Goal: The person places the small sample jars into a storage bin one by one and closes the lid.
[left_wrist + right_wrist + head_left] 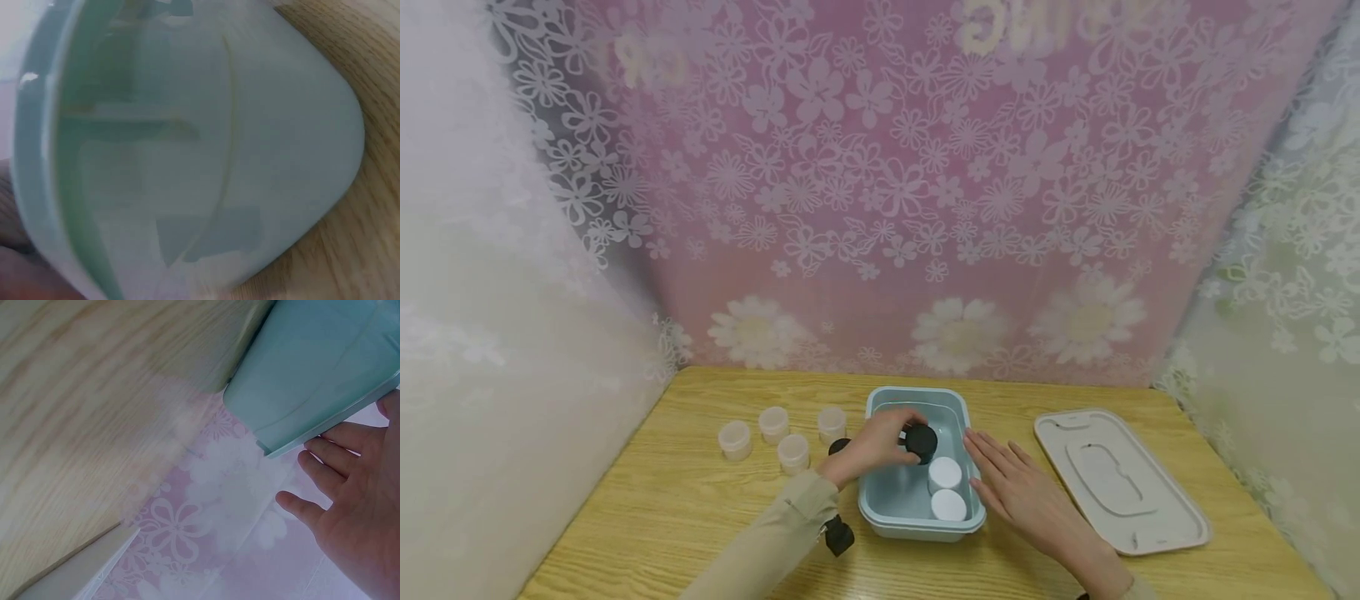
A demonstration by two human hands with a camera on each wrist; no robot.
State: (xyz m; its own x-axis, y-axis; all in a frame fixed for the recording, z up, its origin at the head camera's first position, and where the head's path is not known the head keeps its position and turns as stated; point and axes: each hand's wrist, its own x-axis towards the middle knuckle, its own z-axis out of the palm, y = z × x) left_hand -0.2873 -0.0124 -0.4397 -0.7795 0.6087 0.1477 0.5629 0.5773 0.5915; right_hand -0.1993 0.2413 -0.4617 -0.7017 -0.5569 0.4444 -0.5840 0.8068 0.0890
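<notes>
- Worktop (625,517): yellow-brown wood grain; carries all items below.
- Pale jars (734,440): four short cylinders, translucent, grouped near the left side of the tub.
- Dark jar (839,447): round black top, beside the tub's left wall; partly hidden by the left wrist.
- Left hand (877,443): reaches over the tub's left rim; thumb and fingers clamped on the black jar.
- Tub (917,526): light blue, smooth and glossy, rectangular with rounded corners and a raised rim.
- Black jar (922,443): round, flat-topped, held within the tub outline; contact with the tub floor cannot be determined.
- White jars (945,472): two, round flat tops, one behind the other along the tub's right wall, inside.
- Right hand (1026,497): fingers straight, slightly apart, tips at the outer right rim of the tub.
- Lid (1116,483): off-white, rounded rectangle with moulded ridges, flat on the worktop.
- Sheet (887,208): pink, white floral print, behind the worktop.
</notes>
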